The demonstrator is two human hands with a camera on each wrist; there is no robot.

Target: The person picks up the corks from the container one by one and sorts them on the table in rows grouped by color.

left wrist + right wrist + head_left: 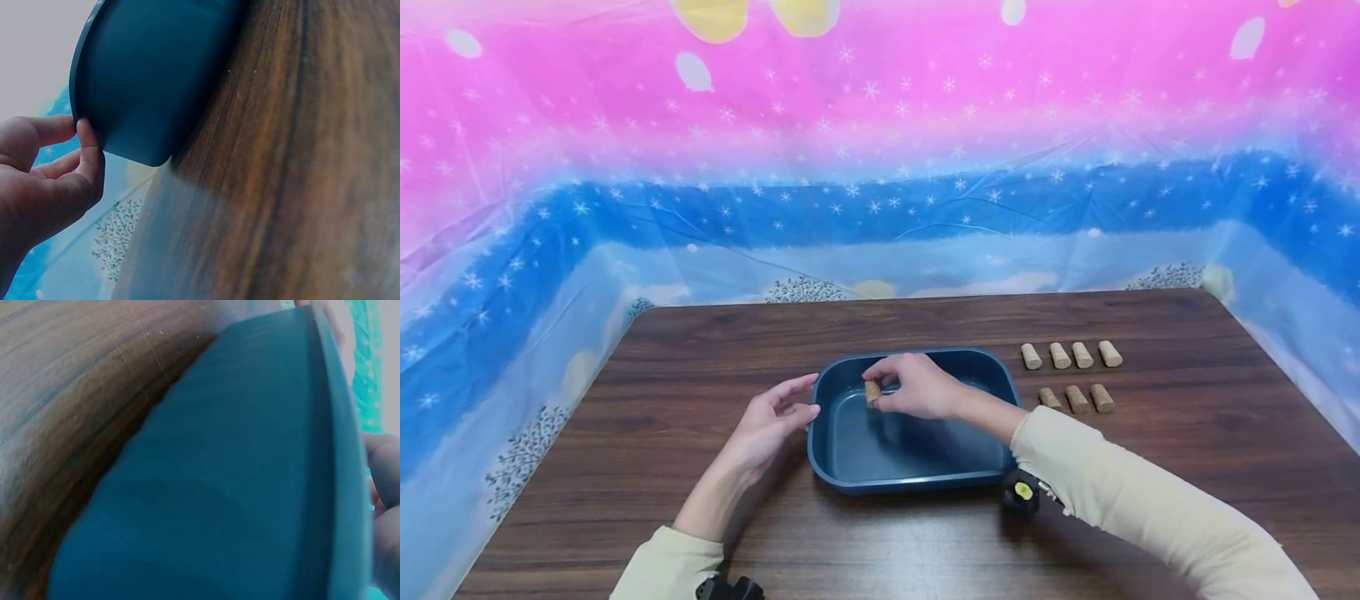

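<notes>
A dark blue rectangular pan [917, 482] with rounded corners rests on the table. Over its inside, toward the left end, my right hand [921, 387] pinches a cork [872, 392] between thumb and fingers. My left hand [763, 429] is at the pan's left end. In the left wrist view, thumb and a finger of the left hand [59, 169] pinch the pan's rim. The pan's outer wall [206, 475] fills most of the right wrist view and hides the cork; only part of the right hand [384, 487] shows past the rim.
To the right of the pan, several corks lie in two rows: a back row [1060, 356] and a front row [1077, 399] of three. The dark wood table [700, 350] is enclosed by a printed pink and blue cloth [880, 200].
</notes>
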